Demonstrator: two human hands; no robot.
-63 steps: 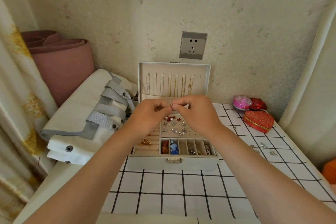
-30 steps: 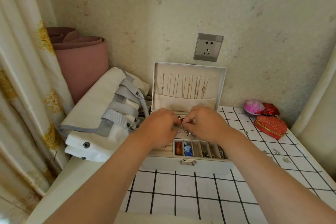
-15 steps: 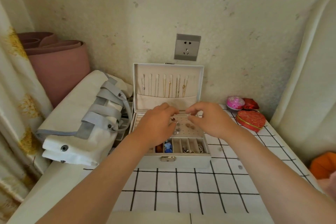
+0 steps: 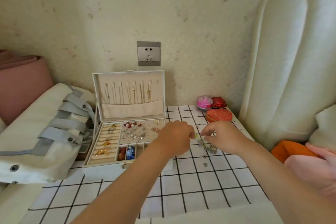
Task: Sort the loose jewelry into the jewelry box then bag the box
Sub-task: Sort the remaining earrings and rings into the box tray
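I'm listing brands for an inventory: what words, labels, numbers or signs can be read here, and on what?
None can be read.
The socket, jewelry box, bag and heart tin show no legible text; the tin's pattern is too blurred to tell.

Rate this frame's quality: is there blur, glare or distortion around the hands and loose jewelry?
Head view: soft, even light, with no glare or hard shadows. The left hand and right hand are blurred, and the loose jewelry between them is smeared, so what they hold cannot be read. The box tray is fairly sharp. Wide-angle distortion bends the cloth grid near the edges.
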